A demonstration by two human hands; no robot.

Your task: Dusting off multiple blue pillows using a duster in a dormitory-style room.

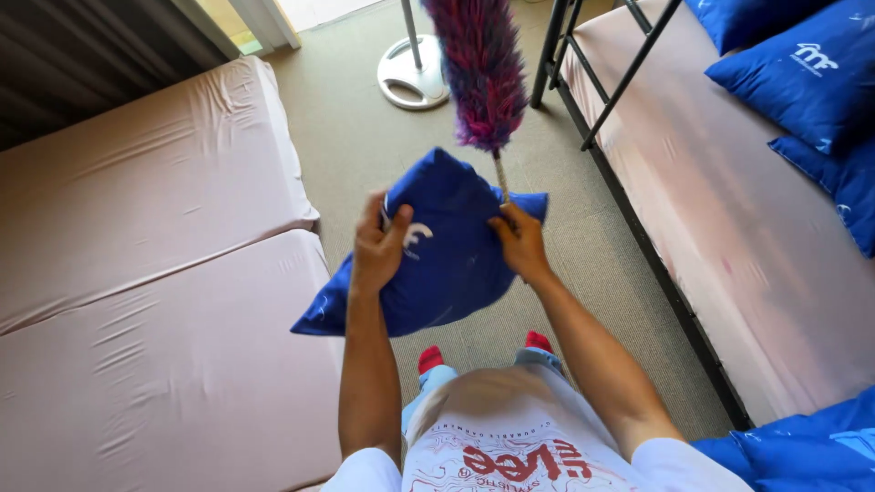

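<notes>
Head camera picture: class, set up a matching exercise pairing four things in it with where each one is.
Things:
1. blue pillow
2. feather duster
3. fan base
4. pile of blue pillows

Places:
A. on the carpet, top of the picture
B. between the left hand and right hand
C. on the bed at right
D. sticking up from the right hand

Pairs: 1-B, 2-D, 3-A, 4-C

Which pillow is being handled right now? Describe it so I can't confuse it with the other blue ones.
Look between the two pink mattresses, over the carpet. The blue pillow hangs there, gripped by the left hand and right hand, under the feather duster. Unlike the other pillows, it lies on no bed.
</notes>
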